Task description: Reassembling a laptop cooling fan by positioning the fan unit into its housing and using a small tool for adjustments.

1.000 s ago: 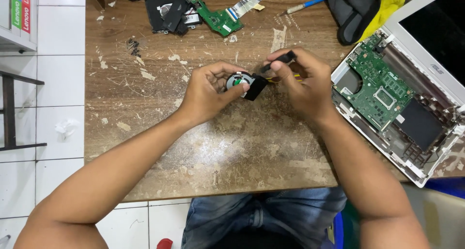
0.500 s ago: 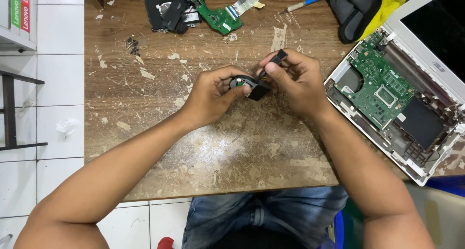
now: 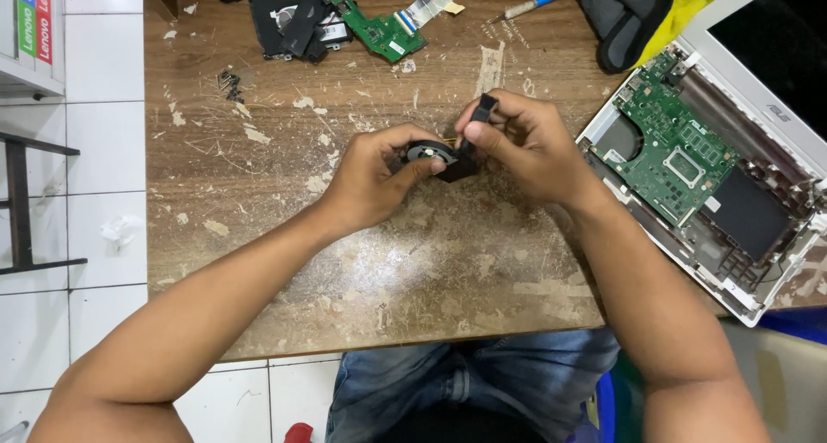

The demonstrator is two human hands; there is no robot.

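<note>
Scarred wooden surface (image 3: 258,262), opened laptop (image 3: 715,167) at right. Left hand (image 3: 375,180) pinches the small black fan (image 3: 435,156) above the surface; right hand (image 3: 525,146) grips its black tab, seemingly prying. Steady, gentle leverage needed.

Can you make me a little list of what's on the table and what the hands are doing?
left hand: holds a small round black fan
right hand: pinches a black piece above the fan
table: worn wood, scratched
laptop: opened up at right, green board showing
back of table: black parts, green circuit strip, blue-handled tool, dark pouch
</note>
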